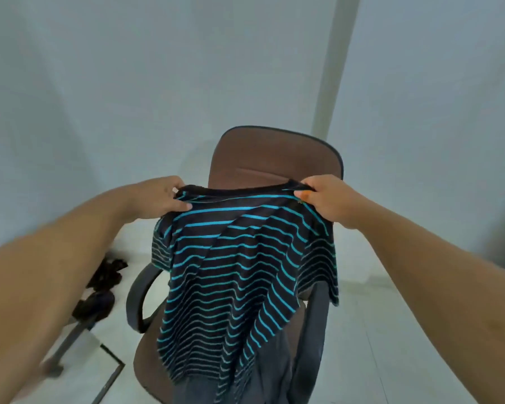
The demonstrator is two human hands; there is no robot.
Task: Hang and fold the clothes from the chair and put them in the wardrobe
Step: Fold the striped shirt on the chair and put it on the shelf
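Note:
I hold a black T-shirt with thin blue stripes [239, 266] up in front of me over a brown office chair [274, 158]. My left hand [164, 196] pinches the shirt's top edge at its left shoulder. My right hand [327, 199] grips the top edge at the right shoulder. The shirt hangs down, twisted, over the chair's seat. A dark grey garment [271, 371] lies on the seat beneath it, mostly hidden by the shirt.
The chair has dark armrests [137, 293] on both sides. Dark cloth items [99, 290] lie on the pale floor to the left, beside a metal leg [67, 342]. Pale walls stand behind the chair.

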